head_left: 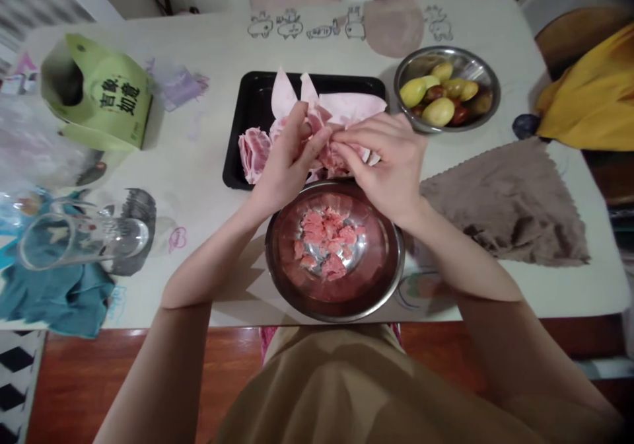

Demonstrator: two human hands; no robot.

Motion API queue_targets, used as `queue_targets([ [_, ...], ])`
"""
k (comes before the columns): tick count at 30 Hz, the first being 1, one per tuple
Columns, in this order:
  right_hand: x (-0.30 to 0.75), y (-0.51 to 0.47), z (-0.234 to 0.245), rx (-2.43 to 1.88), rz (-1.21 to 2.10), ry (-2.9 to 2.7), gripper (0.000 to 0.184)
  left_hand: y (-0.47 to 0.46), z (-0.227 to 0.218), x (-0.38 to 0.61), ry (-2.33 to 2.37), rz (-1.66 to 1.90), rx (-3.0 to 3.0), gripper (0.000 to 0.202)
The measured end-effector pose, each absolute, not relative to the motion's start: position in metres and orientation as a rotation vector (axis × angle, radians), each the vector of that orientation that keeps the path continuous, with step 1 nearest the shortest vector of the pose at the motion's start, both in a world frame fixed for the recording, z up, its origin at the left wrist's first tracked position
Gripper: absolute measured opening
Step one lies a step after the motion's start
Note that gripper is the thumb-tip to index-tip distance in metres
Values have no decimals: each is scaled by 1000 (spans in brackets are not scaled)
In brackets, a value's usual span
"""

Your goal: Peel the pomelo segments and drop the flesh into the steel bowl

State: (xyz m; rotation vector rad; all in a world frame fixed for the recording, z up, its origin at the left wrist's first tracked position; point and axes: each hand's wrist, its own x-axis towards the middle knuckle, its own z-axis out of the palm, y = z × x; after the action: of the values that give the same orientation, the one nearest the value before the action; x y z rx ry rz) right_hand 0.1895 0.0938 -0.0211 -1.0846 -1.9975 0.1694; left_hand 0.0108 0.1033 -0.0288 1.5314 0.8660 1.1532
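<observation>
My left hand (290, 160) is closed round a piece of raw meat (317, 123) above a black tray (242, 104). From the other side, my right hand (391, 160) pinches at the same piece, with fingertips and thumb pressed together. Folded pink raw meat (254, 153) lies in the left part of the tray. Behind my fingers are pale pink, flat pieces (351, 106), some with pointed tips. Just below my hands stands a steel bowl (278, 265) with small torn bits of red meat (329, 232) in its bottom. My fingers hide part of the held piece.
A second steel bowl (488, 110) of green and brown fruit sits at the back right. A crumpled brown cloth (515, 206) lies right. On the left are a green carton (119, 104), a clear glass jug (84, 239) on its side and a teal cloth (59, 295).
</observation>
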Motion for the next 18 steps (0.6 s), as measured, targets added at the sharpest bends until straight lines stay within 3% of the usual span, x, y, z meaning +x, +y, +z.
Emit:
queue_targets([
  [8, 184, 96, -24, -1147, -41, -2016, 19, 96, -27, 23, 944, 1384, 1738, 20],
  [18, 182, 88, -18, -1204, -260, -2081, 25, 86, -25, 31, 949, 1425, 1810, 10],
])
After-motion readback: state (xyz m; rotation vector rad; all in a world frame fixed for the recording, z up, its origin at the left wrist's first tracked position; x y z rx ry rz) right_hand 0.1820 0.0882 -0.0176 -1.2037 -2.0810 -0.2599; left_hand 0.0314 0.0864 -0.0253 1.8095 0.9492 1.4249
